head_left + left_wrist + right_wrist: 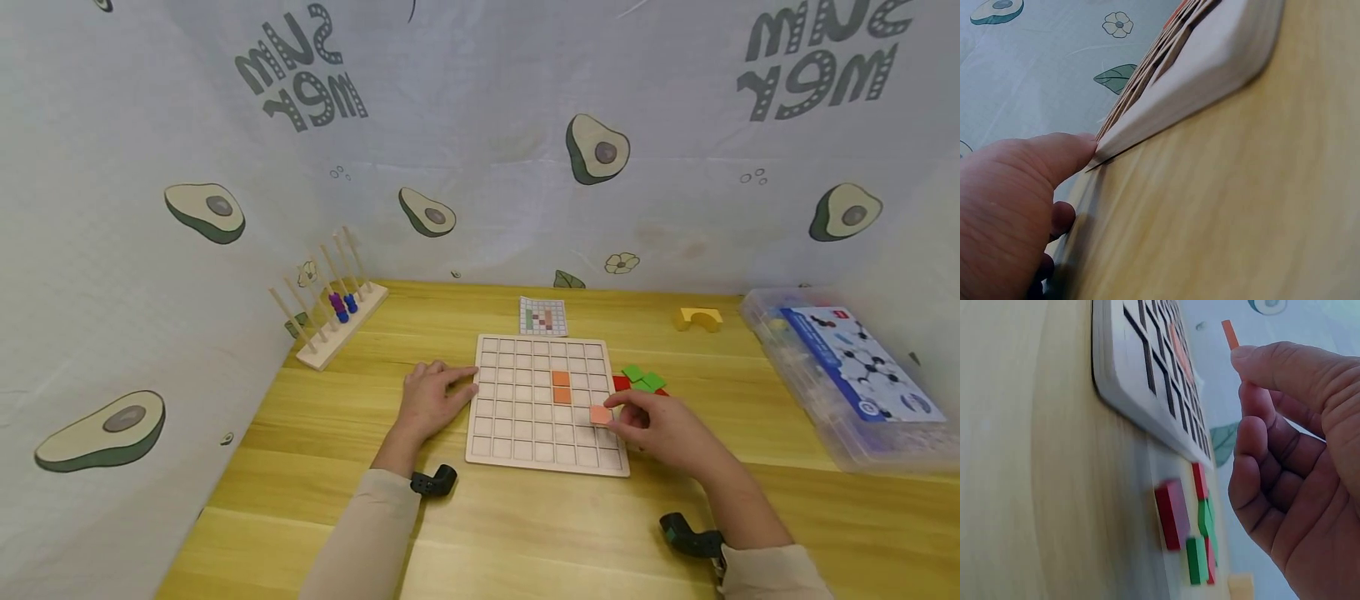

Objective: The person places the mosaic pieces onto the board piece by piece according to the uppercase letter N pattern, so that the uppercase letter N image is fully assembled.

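A square wooden grid board lies flat on the table, with two orange tiles set in neighbouring cells, one below the other. My left hand rests at the board's left edge, thumb and forefinger extended against it; the left wrist view shows a fingertip at the board's side. Between thumb and fingertips, my right hand pinches a light orange tile above the board's right part. In the right wrist view this tile is seen edge-on, raised over the board.
Loose green tiles and red tiles lie just right of the board. Behind it is a printed pattern card. A pegged wooden stand with beads is back left, a yellow arch block back right, a plastic box far right.
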A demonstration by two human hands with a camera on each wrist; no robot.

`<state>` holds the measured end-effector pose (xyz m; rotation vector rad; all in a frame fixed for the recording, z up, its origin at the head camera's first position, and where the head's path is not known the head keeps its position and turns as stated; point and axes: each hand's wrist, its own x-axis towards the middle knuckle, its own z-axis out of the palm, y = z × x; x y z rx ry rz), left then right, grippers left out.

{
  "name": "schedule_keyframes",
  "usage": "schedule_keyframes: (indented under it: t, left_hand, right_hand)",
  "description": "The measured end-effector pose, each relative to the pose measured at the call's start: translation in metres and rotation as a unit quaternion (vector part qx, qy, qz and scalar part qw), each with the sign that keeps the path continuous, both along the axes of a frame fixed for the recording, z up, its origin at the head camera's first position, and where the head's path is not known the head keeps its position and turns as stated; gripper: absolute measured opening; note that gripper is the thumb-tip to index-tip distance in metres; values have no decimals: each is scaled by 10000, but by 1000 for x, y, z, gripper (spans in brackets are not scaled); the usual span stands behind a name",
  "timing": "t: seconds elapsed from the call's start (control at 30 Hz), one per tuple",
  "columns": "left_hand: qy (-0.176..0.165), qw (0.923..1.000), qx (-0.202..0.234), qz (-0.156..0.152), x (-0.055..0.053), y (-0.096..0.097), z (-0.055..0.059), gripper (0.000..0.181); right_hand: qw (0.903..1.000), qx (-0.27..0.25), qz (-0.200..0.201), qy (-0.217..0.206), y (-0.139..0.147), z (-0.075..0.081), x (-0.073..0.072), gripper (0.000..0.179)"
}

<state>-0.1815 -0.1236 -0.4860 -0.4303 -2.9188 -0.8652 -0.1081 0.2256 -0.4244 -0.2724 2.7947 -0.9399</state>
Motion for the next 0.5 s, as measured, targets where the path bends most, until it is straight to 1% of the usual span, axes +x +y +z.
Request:
schedule_keyframes:
  t: [0.27,0.5]
  left_hand:
    - [-11,10000,8,11,-1,0,0,35]
    - [-5,10000,-24,44,0,1,0,35]
  right_hand:
    - [9996,-270,75,90,-17,-4,-9,24]
    - [9987,-409,67,-295,-31,-14,-16,24]
